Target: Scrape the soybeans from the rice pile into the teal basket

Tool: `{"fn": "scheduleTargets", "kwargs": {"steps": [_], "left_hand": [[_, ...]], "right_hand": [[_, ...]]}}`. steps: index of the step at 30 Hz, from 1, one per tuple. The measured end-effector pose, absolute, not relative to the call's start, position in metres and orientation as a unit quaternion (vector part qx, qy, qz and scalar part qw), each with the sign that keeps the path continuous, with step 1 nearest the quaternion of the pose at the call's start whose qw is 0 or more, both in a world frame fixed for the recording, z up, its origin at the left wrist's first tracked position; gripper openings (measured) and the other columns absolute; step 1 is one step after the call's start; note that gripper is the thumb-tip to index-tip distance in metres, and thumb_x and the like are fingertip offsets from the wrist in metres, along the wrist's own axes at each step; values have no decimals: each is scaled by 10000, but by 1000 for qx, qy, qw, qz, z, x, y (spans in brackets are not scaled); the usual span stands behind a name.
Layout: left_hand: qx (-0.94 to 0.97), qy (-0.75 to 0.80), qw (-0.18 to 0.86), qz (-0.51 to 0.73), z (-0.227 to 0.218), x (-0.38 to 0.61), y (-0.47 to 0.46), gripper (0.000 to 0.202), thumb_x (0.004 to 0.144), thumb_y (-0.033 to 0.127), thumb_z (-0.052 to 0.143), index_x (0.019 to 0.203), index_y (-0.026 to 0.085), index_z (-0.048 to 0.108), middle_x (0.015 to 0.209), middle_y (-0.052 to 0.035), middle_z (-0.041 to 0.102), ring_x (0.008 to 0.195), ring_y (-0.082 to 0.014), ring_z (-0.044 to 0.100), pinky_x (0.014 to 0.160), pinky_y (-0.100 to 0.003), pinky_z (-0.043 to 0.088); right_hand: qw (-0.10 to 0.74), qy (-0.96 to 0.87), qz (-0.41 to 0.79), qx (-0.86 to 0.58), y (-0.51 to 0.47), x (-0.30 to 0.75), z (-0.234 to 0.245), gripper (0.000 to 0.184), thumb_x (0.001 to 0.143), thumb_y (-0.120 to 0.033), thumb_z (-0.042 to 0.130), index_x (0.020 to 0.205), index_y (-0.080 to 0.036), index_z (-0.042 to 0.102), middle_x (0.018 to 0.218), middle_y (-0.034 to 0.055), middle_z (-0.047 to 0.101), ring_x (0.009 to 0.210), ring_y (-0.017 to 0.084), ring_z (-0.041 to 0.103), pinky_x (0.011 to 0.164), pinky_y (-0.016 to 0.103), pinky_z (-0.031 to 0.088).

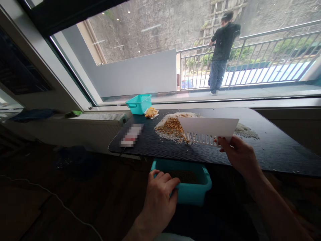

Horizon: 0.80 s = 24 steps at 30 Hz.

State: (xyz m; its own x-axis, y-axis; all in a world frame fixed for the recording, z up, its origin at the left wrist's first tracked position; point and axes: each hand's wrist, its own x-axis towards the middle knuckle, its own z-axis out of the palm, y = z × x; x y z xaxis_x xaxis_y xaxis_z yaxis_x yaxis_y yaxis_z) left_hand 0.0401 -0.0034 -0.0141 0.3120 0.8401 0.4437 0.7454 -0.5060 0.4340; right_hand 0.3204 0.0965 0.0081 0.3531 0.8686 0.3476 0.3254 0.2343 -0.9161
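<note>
My right hand (237, 150) grips a white sheet with a slotted lower edge (208, 127), like a comb or rake, held upright over the table. Its left end reaches the pile of yellow-brown beans (173, 125), which lies mixed with white rice-like grains (165, 135). My left hand (162, 187) is closed on the near rim of a turquoise bin (193, 194), just below the table's front edge. Dark, small-grained contents (185, 175) show inside this bin. Behind the sheet's right end lies a greyish heap of grains (247, 131).
On the dark table (271, 144), a second turquoise bin (140, 104) stands at the back left beside a yellowish item on white paper (151, 112). A blurred-out phone-like object (131, 135) lies left. Outside the window, a person (223, 50) leans on a railing (265, 53).
</note>
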Motion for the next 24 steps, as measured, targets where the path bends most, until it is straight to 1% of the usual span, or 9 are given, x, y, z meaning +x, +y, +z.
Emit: {"fn": "scheduleTargets", "kwargs": {"steps": [7, 10, 14, 19, 24], "left_hand": [[806, 482, 75, 335, -11, 41, -4, 317, 883, 20, 555, 935, 205, 808, 800, -45, 764, 784, -266, 726, 917, -583, 547], [805, 483, 69, 336, -12, 41, -4, 318, 868, 11, 555, 920, 197, 808, 790, -46, 761, 779, -268, 727, 913, -591, 549], [805, 486, 70, 332, -12, 42, -4, 318, 869, 13, 556, 915, 199, 810, 788, -47, 761, 781, -267, 726, 912, -584, 551], [804, 490, 71, 330, -12, 42, -4, 316, 881, 32, 562, 929, 212, 817, 795, -48, 765, 783, -256, 721, 930, -566, 547], [805, 485, 67, 336, -12, 42, -4, 308, 868, 24, 578, 938, 203, 818, 787, -47, 765, 764, -254, 720, 922, -565, 546]], "right_hand": [[573, -530, 233, -580, 90, 323, 13, 456, 722, -723, 823, 813, -278, 776, 740, 28, 796, 570, 207, 698, 551, 359, 647], [571, -530, 235, -581, 90, 321, 12, 463, 719, -726, 819, 824, -277, 773, 747, 29, 798, 589, 210, 707, 552, 355, 642], [568, -539, 246, -571, 92, 318, 10, 491, 714, -742, 811, 818, -263, 777, 757, 38, 804, 596, 210, 704, 551, 359, 638], [568, -541, 249, -568, 91, 316, 11, 445, 739, -701, 815, 852, -271, 798, 791, 42, 816, 598, 210, 704, 560, 363, 648], [551, -546, 269, -571, 85, 310, 11, 476, 713, -725, 822, 831, -265, 792, 751, 40, 805, 566, 209, 698, 550, 365, 639]]}}
